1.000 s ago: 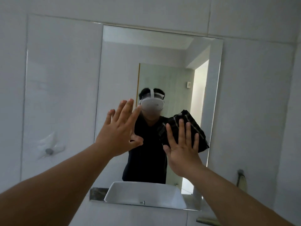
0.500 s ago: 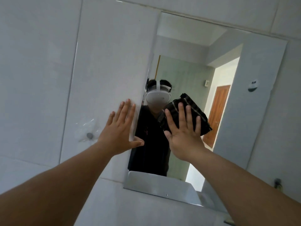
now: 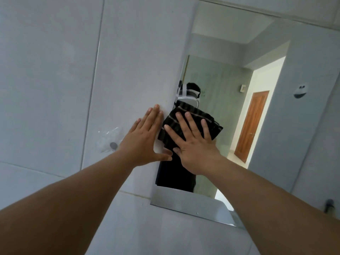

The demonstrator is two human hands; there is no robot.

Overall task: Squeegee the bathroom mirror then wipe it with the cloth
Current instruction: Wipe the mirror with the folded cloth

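The bathroom mirror (image 3: 220, 43) hangs on a white tiled wall and reflects a person in dark clothes. A dark checked cloth (image 3: 211, 124) lies flat on the glass near the mirror's left edge. My right hand (image 3: 195, 146) presses on it with fingers spread. My left hand (image 3: 143, 142) is flat and open on the wall tile just left of the cloth, its thumb reaching over the mirror's edge. No squeegee is in view.
A clear plastic hook (image 3: 113, 145) is stuck to the tile left of my left hand. A white basin shows reflected along the mirror's bottom edge (image 3: 193, 203). A small dark fixture (image 3: 329, 207) sits on the wall at the lower right.
Both hands slid left across the mirror with the cloth. The cloth now sits at the mirror's left edge and my left hand has passed onto the wall tile.
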